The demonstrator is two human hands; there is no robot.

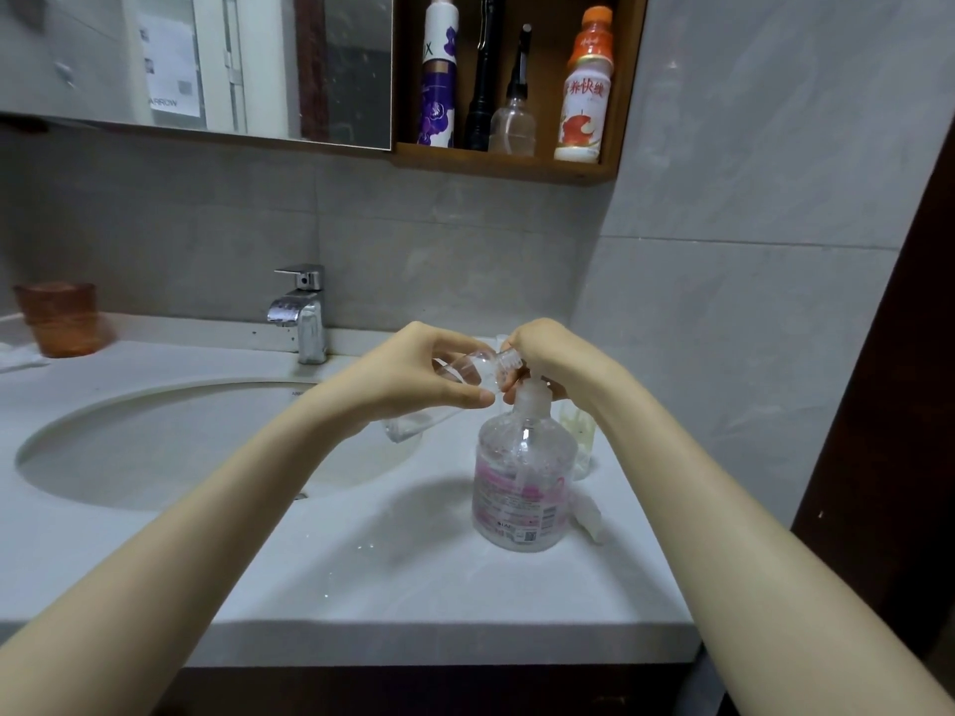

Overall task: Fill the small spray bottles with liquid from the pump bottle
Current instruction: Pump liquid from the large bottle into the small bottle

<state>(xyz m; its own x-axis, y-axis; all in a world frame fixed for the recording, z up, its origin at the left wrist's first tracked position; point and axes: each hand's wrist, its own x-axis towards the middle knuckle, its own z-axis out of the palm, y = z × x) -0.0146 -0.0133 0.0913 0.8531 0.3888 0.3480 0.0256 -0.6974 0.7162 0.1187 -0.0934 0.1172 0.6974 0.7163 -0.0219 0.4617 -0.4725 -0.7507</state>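
The left hand [439, 374] pinches an uncapped small spray bottle [480, 366] in its fingers, tipped sideways so its threaded neck meets the spout of the pump bottle [522, 483] standing on the surface [413, 586]. The right hand [553, 359] curls its fingers over that bottle's top, apparently to press liquid out.

Things at a bathroom sink [67, 431], counted.
One pump bottle [522, 488], three small clear bottles [473, 368] [408, 427] [580, 442], one tap [305, 312], one orange cup [59, 317]; on the shelf [506, 166], one can [438, 80], one torch [483, 74], two bottles [512, 124] [584, 100].

White sink counter [413, 586] with pump bottle [522, 483], orange cup [59, 317], faucet [305, 312].
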